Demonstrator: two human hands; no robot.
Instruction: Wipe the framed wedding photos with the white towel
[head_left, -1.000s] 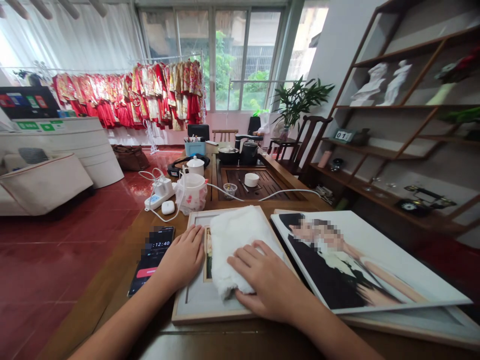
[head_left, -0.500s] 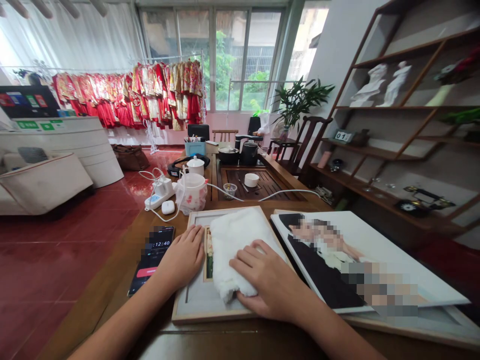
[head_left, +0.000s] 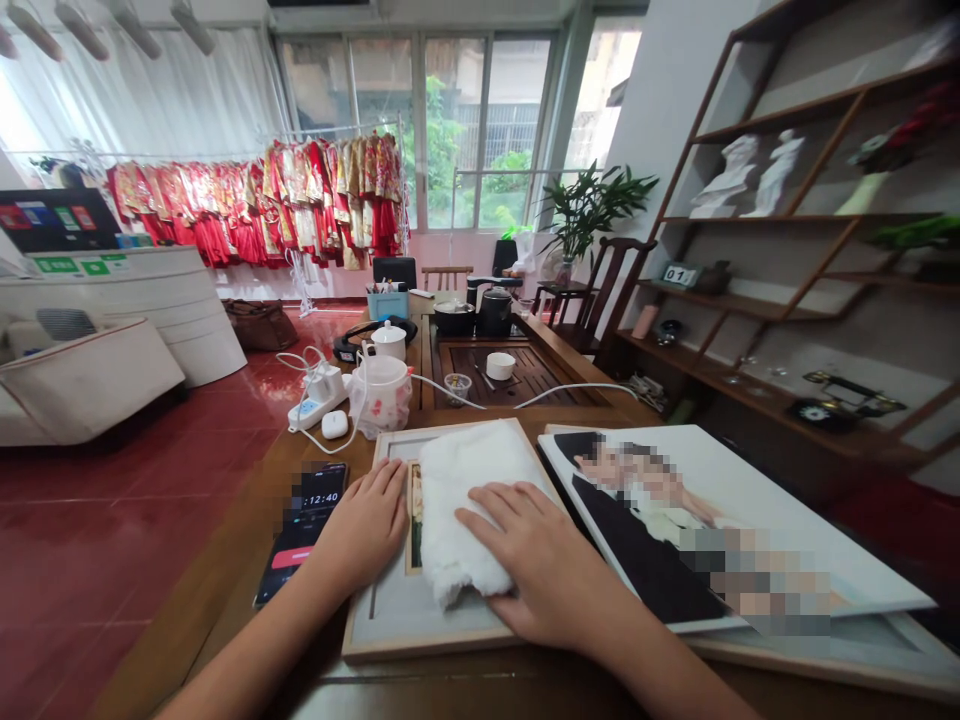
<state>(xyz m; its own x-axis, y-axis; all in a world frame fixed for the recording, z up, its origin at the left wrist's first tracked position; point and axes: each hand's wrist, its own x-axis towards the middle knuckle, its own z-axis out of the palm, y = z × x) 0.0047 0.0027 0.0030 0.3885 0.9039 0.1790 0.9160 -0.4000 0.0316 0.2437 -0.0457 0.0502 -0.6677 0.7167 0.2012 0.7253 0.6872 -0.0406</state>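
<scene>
Slight shift of hands: right hand (head_left: 544, 565) flat on white towel (head_left: 457, 510), left hand (head_left: 364, 530) open on picture frame (head_left: 431, 640), seemingly gripping nothing

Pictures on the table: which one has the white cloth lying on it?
The smaller wood-framed picture: the white cloth lies on it under the right hand. The larger couple portrait beside it, to the right, has no cloth.

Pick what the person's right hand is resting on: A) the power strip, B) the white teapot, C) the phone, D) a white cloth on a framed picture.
D: the right hand lies on the white cloth, which sits on the framed picture, with the left hand beside the cloth.
</scene>
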